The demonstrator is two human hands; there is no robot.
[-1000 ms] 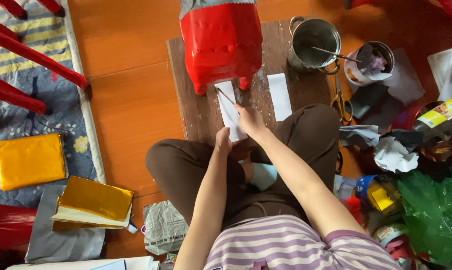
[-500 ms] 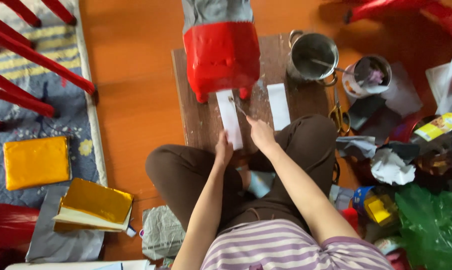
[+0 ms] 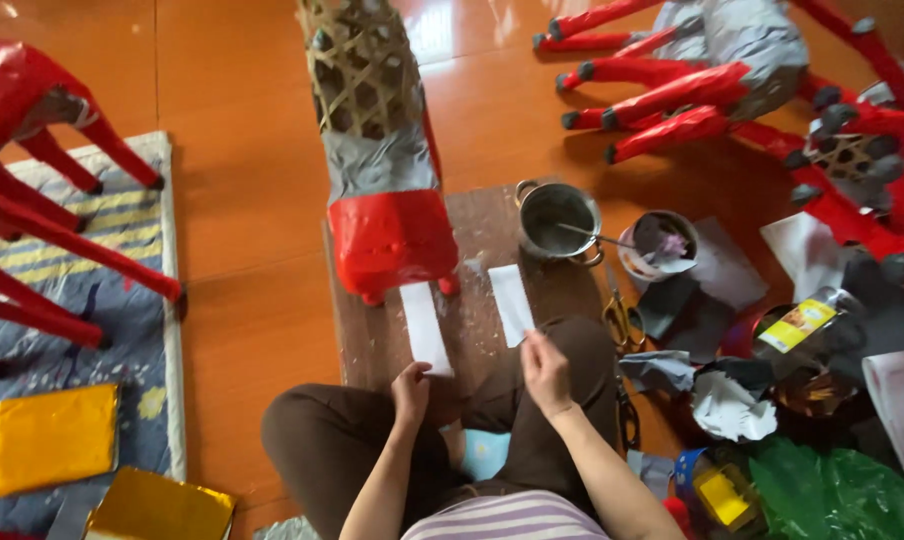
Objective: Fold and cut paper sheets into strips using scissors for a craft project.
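White paper strips lie side by side on the brown wooden board [image 3: 372, 340] on the floor: the left white paper strip [image 3: 425, 328] with its near end under the left hand [image 3: 410, 385], and the right white paper strip [image 3: 511, 303] just beyond the right hand [image 3: 544, 368]. Half a second ago the right hand was up at the left strip, working along it with a thin stick; now it has drawn back toward the right knee, fingers pinched together, though what they grip is too small to tell. The left hand has stayed on the near end of its strip, fingertips pressing it flat rather than clasping it. The view has also tilted up, so the red paper-covered bamboo frame figure [image 3: 392, 235] at the far edge of the board shows its woven top. A metal pot with a stick in it [image 3: 558, 218] stands at the far right of the board, yellow-handled scissors [image 3: 620, 318] just right of it.
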